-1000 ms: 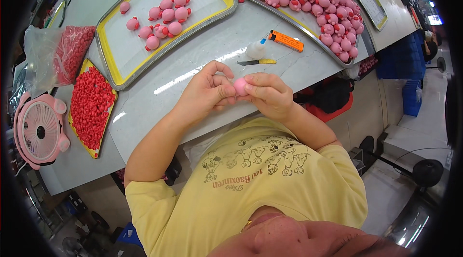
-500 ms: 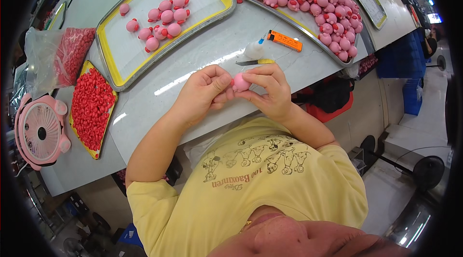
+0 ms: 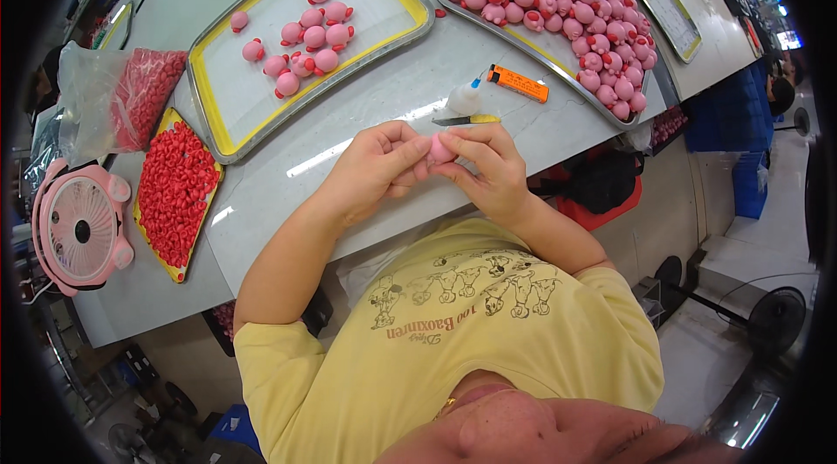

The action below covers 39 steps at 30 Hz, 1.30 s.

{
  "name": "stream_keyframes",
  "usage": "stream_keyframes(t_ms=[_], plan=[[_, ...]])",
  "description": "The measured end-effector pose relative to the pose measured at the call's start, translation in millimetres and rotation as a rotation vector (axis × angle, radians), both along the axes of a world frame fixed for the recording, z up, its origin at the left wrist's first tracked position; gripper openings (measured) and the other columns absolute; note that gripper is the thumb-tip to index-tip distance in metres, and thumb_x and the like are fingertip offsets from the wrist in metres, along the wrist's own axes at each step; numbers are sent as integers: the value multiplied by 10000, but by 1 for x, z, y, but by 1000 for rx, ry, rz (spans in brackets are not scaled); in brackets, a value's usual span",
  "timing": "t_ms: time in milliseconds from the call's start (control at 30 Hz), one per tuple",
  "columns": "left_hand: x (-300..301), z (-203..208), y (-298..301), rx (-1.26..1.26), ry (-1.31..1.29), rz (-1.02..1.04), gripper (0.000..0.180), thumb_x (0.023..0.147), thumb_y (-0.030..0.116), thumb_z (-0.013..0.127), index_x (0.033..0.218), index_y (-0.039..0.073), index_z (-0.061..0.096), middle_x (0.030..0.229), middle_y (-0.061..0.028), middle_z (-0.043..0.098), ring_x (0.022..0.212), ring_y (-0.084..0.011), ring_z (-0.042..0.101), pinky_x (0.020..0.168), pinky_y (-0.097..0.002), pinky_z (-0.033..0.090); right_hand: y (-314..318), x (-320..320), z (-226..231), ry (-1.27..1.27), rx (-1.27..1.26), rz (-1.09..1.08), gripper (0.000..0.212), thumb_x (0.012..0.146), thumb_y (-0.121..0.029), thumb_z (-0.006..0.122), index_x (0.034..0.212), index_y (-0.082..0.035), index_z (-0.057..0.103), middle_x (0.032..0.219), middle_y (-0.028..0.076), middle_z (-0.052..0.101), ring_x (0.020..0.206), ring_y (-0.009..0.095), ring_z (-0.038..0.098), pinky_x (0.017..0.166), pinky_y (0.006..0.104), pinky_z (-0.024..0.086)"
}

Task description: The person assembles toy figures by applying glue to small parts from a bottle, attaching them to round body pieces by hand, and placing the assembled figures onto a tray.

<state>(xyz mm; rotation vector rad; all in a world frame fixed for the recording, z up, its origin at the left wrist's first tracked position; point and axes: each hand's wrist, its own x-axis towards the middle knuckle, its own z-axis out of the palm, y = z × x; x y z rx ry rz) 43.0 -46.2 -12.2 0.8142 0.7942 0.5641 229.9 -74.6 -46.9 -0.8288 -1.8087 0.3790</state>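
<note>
The left hand (image 3: 379,161) and right hand (image 3: 490,159) pinch a pink ball (image 3: 443,149), seemingly unfinished, while red-trimmed balls (image 3: 337,35) already lie on trays (image 3: 207,98) and many loose red pieces (image 3: 174,194) remain.

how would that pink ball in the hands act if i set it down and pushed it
The pink ball would probably roll, since the part that shows looks smooth and rounded. It is likely light to lift, as it is small beside the right hand, which seems to hold it in a simple pinch.
</note>
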Motion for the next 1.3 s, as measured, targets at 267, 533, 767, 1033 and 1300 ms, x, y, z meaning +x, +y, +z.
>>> stream_keyframes(t_ms=[267,533,767,1033,1300], plan=[[-15,4,16,-247,-348,478,237,937,224,461,1004,2,510,769,-42,516,557,-58,352,438,-194,278,-9,-2,6,110,10,-5,410,751,21,675,1122,43,503,997,138,536,773,172,600,677,253,514],[-14,16,11,-163,-244,523,282,921,91,421,1165,-49,397,881,-96,524,638,-104,406,525,-211,356,-12,6,0,160,-67,-150,376,769,48,630,1117,28,486,1043,128,519,799,162,540,700,262,461],[-14,5,-4,-110,-80,164,223,961,206,407,1015,-1,469,789,-69,517,537,-73,355,438,-200,301,15,9,26,-158,-164,-433,431,728,-89,704,1104,-6,512,1008,119,571,973,253,516,807,355,412],[-9,0,-5,-52,-109,116,255,965,208,411,1016,-4,544,756,4,456,567,-56,332,464,-190,271,16,7,18,153,-483,-141,347,791,-132,661,1085,-24,510,1022,102,596,921,262,572,796,326,449],[3,-4,-10,432,200,274,217,926,43,424,1125,11,505,816,-13,567,579,-37,382,505,-181,343,2,16,4,141,-434,-55,357,842,-125,628,1125,7,454,1040,141,590,908,177,588,727,270,472]])
